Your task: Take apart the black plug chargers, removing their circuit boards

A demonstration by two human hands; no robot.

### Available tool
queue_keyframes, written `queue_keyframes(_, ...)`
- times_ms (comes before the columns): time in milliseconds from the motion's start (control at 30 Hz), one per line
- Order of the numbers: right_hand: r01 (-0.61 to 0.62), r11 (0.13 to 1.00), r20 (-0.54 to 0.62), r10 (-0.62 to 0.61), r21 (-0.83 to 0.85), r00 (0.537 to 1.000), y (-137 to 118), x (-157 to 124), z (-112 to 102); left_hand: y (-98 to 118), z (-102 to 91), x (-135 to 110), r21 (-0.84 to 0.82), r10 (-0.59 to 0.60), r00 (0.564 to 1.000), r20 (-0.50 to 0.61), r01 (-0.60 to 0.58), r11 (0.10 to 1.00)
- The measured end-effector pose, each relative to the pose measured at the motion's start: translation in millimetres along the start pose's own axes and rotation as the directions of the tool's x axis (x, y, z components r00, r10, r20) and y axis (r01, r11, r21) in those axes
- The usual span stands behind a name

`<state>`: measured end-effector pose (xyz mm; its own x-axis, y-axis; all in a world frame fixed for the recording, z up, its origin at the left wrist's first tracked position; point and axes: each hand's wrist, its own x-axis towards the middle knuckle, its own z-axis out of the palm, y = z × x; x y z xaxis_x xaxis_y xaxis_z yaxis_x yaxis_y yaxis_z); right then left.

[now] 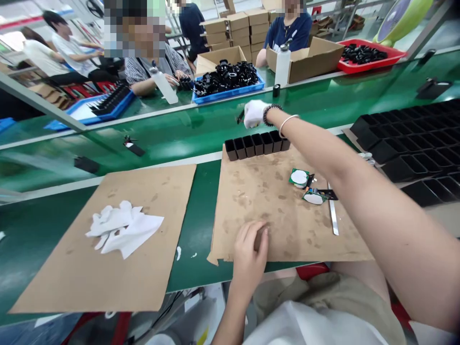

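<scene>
My right hand (256, 114), in a white glove, reaches over the green conveyor belt. Its fingers are closed on a small dark part (240, 117), mostly hidden by the glove. Just below it, a row of black rectangular cases (257, 145) stands along the back edge of a cardboard sheet (251, 191). My bare left hand (250, 247) rests at the front of this sheet, fingers loosely curled, thumb apart, nothing visible in it. To its right lie a green circuit board with a white disc (299, 178), a second such board (315, 196) and a flat metal strip (334, 217).
White gloves (124, 225) lie on another cardboard sheet (143, 287) at left. Many black cases (413, 139) fill the right side. Dark parts (133, 146) sit on the belt (179, 132). Beyond it are a blue tray (230, 93), a red tray (373, 60), bottles and co-workers.
</scene>
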<state>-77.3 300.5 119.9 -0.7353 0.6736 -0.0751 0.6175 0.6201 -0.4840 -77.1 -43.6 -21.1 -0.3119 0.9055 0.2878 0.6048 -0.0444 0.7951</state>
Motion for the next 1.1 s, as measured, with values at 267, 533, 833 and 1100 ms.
queue_keyframes(267, 0.188, 0.964, 0.066, -0.178, -0.188, 0.982, -13.9, -186.4, 35.5, -6.1, 3.3, -3.4, -0.108, -0.049, 0.99, -0.135, 0.035, 0.993)
queue_keyframes(533, 0.187, 0.872, 0.152, -0.131, -0.452, 0.98, -2.6, -286.3, 101.0, -2.5, -28.0, 32.2, 0.09, 0.038, 0.997, 0.067, -0.044, 0.995)
queue_keyframes(833, 0.449, 0.829, 0.41, -0.301, -0.333, 0.861, 4.5, -252.3, 83.8, -52.4, -42.2, 226.3, -0.065, -0.197, 0.98, -0.02, 0.195, 0.979)
queue_keyframes(1100, 0.184, 0.892, 0.444, -0.374, 0.413, 0.815, 27.1, -263.9, 69.6, -59.7, -33.7, 238.5, -0.223, -0.231, 0.973, -0.002, 0.225, 0.949)
